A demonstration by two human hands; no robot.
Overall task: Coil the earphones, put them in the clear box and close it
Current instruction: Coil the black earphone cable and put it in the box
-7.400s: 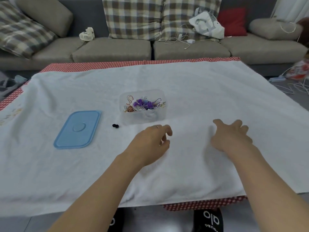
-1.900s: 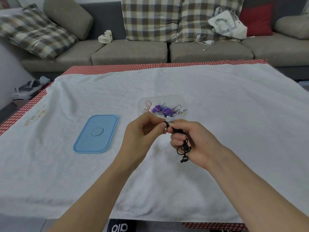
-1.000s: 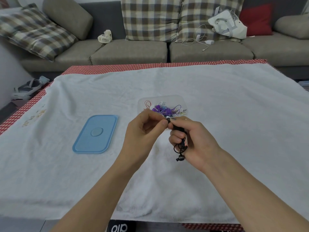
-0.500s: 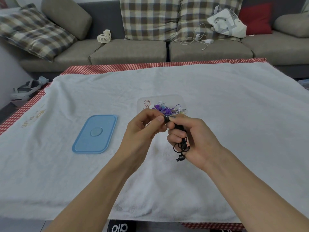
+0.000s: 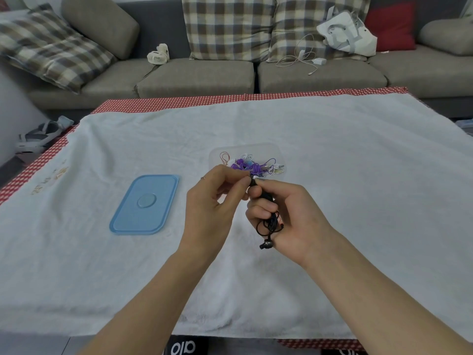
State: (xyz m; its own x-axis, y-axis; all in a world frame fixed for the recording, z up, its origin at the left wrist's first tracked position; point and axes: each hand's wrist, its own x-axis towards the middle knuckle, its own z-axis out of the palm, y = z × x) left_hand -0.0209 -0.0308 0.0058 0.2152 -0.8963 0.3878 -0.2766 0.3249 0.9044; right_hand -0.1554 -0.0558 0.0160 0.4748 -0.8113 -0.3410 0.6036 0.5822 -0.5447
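Observation:
Black earphones (image 5: 268, 224) hang bunched in my right hand (image 5: 284, 213), whose fingers curl round the cord; one earbud dangles below the palm. My left hand (image 5: 215, 201) pinches the top end of the same cord, fingertip to fingertip with the right thumb. Just beyond both hands sits the clear box (image 5: 271, 149), open, with purple, white and orange earphones (image 5: 252, 166) tangled inside. Its blue lid (image 5: 144, 204) lies flat on the cloth to the left.
A white towel (image 5: 332, 175) covers the table over a red checked cloth (image 5: 204, 99). Behind stands a grey sofa (image 5: 199, 75) with plaid cushions, a small white fan (image 5: 158, 53), a white charger cable (image 5: 305, 57) and a white bag (image 5: 345, 34). Sandals (image 5: 35, 137) lie on the floor at left.
Since a second ago both hands have stayed together at the box's near edge, working the black cord; the bundle in my right hand hangs much the same. Much earlier both hands held nothing.

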